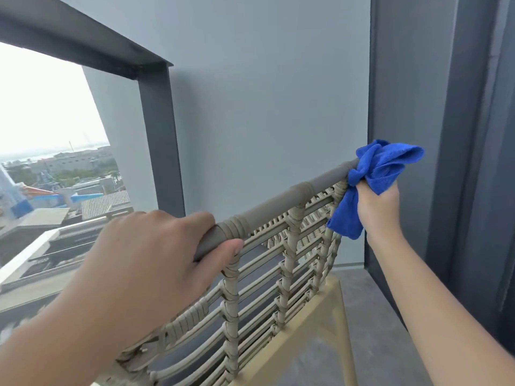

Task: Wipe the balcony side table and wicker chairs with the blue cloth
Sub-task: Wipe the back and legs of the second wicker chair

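1. At the left edge of the view, the balcony opening (41,107) shows rooftops below, framed by a dark metal beam (156,151); none of this is part of your job
2. Your left hand (156,254) wraps the left end of the top rail (278,201) of the wicker chair (278,280), fingers curled over it and thumb underneath, which steadies the chair
3. The woven backrest runs from that hand to the right along the rail; you cannot tell from here which strands are already clean, as no dust or damp streaks show
4. At the right end of the rail, your right hand (376,207) grips the bunched blue cloth (373,174), which is pressed against the rail's far corner, with a tail hanging down beside the outer upright
5. Judging by this, you are on the chair back's top rail and about mid-task at best: the seat, the legs and the lower weave look still to be done
6. The side table and any second chair are out of view, so count them as unconfirmed and check them afterwards
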Motion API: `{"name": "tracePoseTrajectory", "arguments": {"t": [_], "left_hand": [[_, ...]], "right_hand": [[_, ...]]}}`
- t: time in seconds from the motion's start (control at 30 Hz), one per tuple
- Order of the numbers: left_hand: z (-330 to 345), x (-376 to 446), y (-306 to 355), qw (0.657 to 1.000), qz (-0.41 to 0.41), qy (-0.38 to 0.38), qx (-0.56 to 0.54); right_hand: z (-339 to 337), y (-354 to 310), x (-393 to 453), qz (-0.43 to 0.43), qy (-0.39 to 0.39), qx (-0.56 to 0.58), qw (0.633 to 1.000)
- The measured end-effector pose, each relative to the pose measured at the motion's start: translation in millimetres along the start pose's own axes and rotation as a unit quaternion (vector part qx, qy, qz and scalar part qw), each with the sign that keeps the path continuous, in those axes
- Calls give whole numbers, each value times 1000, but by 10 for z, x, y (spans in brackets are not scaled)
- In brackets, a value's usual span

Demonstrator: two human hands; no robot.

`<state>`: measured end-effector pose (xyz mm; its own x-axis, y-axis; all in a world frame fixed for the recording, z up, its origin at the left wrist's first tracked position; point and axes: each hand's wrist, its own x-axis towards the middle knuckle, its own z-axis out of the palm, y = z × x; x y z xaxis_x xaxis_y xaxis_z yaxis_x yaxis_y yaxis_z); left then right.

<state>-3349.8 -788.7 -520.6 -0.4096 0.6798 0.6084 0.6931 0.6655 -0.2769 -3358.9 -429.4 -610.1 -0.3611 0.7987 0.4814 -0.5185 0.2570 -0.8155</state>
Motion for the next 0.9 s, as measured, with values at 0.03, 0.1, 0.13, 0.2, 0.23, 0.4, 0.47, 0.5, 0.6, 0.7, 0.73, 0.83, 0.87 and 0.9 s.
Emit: {"name": "tracePoseTrajectory", "arguments": {"t": [0.03,0.1,0.13,0.2,0.23,0.4,0.47,0.5,0.6,0.7,0.73,0.83,0.87,0.9], "left_hand": [[48,30,4,1000,6,17,7],[176,152,7,999,16,35,16],[247,226,-1,999,19,38,16],[410,384,-24,999,20,22,-13],[493,471,-50,999,13,17,-38],[660,895,-148,979,-27,-96,-180],[690,987,-157,970,-27,-127,-205],[699,1008,-149,965,-32,-138,-219],[700,1005,-118,951,-71,-134,-268],[699,1047,-125,931,-99,-124,-328],[709,1077,-135,912,-112,-131,-371],[764,1171,-133,901,-107,-135,-398],[779,1192,-123,906,-101,-128,-392],[789,1217,-108,908,-98,-124,-389]], "right_hand": [[15,34,51,6,-7,-8,1000],[74,59,174,25,-24,-15,999],[102,77,239,35,-34,-20,999],[149,91,339,49,-48,-35,997],[181,113,375,49,-45,-45,997],[299,179,499,13,-13,-53,998],[310,185,580,14,6,-31,999],[313,207,631,27,15,-12,999],[361,297,757,113,5,55,992],[478,404,759,134,22,70,988],[521,428,724,116,36,60,991],[587,493,579,43,50,3,998],[606,487,524,24,42,-16,999],[625,470,477,7,32,-31,999]]}}
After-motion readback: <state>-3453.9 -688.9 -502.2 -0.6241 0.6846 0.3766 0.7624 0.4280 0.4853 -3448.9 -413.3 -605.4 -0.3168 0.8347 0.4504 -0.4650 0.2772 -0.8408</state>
